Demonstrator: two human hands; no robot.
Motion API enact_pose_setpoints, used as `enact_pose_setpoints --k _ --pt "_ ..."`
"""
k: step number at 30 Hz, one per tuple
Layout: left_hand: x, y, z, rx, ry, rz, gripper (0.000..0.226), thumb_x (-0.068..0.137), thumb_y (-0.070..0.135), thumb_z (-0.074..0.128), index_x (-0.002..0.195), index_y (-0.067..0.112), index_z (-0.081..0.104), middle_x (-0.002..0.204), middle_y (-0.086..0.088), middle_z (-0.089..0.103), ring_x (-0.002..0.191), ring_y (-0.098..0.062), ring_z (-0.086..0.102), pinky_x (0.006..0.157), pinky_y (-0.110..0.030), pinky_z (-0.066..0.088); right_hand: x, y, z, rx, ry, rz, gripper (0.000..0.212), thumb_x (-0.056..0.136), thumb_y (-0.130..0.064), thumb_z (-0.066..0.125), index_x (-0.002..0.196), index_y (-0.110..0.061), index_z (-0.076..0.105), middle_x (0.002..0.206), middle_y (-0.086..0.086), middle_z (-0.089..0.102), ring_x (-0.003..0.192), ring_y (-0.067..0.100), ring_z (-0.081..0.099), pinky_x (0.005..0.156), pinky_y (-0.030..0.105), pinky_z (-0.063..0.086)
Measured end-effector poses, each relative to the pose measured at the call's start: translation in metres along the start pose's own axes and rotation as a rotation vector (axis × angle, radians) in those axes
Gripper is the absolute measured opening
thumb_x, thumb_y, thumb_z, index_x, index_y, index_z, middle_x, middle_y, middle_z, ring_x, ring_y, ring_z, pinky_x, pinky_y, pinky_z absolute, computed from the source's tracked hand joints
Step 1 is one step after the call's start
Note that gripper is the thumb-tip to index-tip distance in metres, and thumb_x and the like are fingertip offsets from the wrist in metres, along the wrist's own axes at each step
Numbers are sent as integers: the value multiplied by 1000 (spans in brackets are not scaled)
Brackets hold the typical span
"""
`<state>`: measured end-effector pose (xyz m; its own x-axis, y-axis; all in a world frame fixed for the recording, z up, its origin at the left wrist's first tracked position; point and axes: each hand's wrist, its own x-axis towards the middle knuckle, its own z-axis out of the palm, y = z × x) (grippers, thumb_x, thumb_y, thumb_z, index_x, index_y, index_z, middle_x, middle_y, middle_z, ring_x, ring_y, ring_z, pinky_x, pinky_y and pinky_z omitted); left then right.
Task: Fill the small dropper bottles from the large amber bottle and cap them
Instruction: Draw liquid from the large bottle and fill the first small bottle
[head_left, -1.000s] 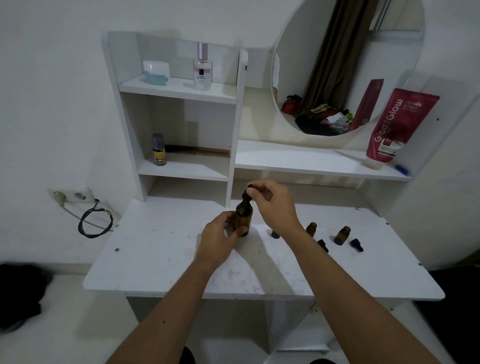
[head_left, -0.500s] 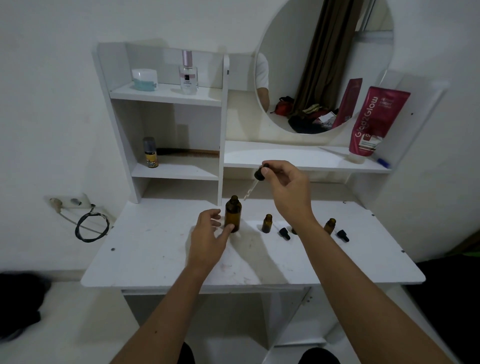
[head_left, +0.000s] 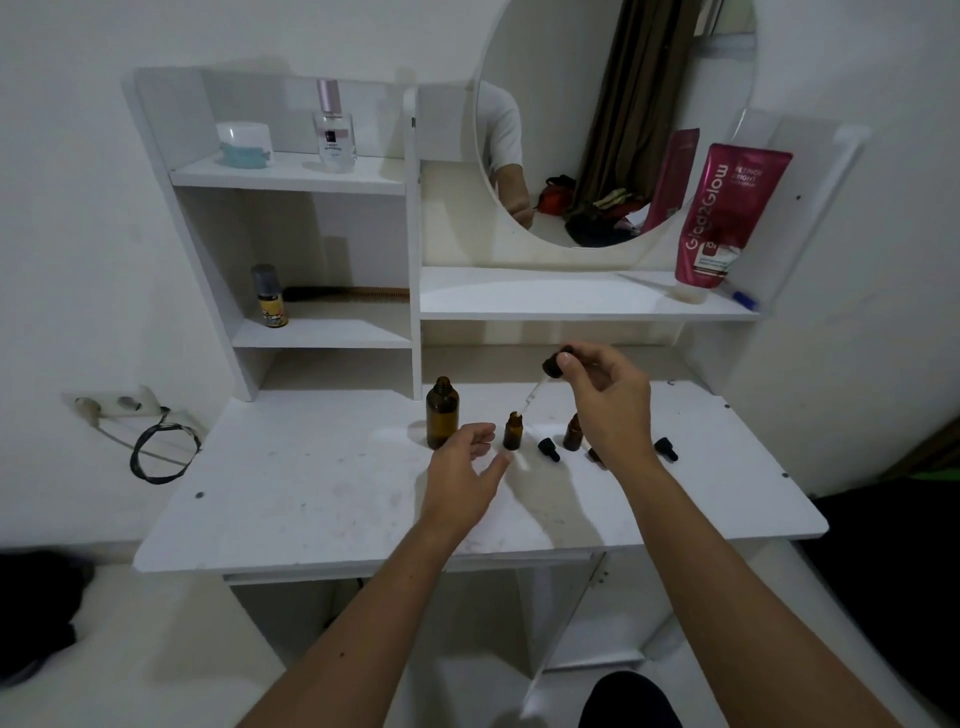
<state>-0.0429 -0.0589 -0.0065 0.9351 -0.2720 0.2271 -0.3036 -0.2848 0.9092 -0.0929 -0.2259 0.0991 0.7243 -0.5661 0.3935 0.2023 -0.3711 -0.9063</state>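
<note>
Head view: we see the large amber bottle (head_left: 442, 413) uncapped, upright on the white table (head_left: 311, 483); contents unclear. Right hand (head_left: 610, 400) pinches the black-bulbed dropper (head_left: 540, 387), glass tip at the mouth of an open small amber bottle (head_left: 512, 432). Left hand (head_left: 465, 475) hovers spread, holding nothing. Black caps (head_left: 548, 449) lie nearby.

Dim, soft indoor light from above; faint shadows on the surface (head_left: 311, 499); wide-angle edges curve, corners slightly blurred.
</note>
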Motion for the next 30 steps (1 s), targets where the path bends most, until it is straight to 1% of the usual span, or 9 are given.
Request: enact_pose_setpoints --k 6,9,13,15,18,20,22,26,30 --pt "16 5 18 34 -19 7 49 87 33 80 130 21 61 125 6 68 110 -9 65 96 -33 58 8 8 0 -9 -31 4 16 99 -18 72 113 -17 77 101 -4 81 98 5 76 90 18 57" --pt "21 5 24 60 -24 35 47 87 32 80 129 21 63 120 8 70 106 -6 66 94 -32 58 10 15 1 -12 -53 26 13 98 -18 73 111 -19 77 99 -4 81 97 7 77 90 20 58" --pt "28 2 26 99 -31 66 38 89 26 78 124 20 66 113 11 71 102 -3 67 93 -28 58 10 26 5 -36 -111 62 14 98 -23 73 110 -20 77 95 -8 82 90 4 77 63 11 55" --pt "30 1 26 117 -30 76 33 91 24 76 122 21 67 112 11 72 100 -1 67 92 -26 57 11 28 6 -22 -113 66 14 98 -22 73 111 -18 77 94 -7 82 94 3 77 70 10 56" --pt "31 -2 27 141 -32 91 27 94 27 72 120 22 67 112 11 72 101 -1 66 92 -21 55 12 30 9 -28 -132 74 14 97 -20 74 109 -16 79 92 -6 82 93 2 76 70 8 54" --pt "31 -5 27 161 -39 106 25 95 27 70 119 23 67 112 11 73 102 -3 66 94 -22 54 12 34 13 -62 -148 63 13 96 -18 76 107 -16 80 93 -6 82 93 4 77 83 15 57" --pt "32 -7 27 167 -42 114 24 96 25 69 119 22 68 111 12 73 102 -3 67 94 -25 56 11 37 15 -106 -162 55 9 94 -17 77 102 -17 81 92 -7 82 91 4 76 88 18 58" --pt "33 -8 29 175 -46 115 25 96 25 69 121 22 67 111 13 72 102 -2 67 94 -27 57 8 41 18 -150 -147 27 6 94 -11 75 94 -15 80 88 -7 80 84 1 75 82 11 54" --pt "32 -7 29 190 -46 101 26 97 27 68 122 24 67 113 12 72 105 -4 67 96 -28 56 7 37 19 -156 -135 7 7 96 -13 74 100 -13 80 89 -6 80 85 2 75 82 11 54"
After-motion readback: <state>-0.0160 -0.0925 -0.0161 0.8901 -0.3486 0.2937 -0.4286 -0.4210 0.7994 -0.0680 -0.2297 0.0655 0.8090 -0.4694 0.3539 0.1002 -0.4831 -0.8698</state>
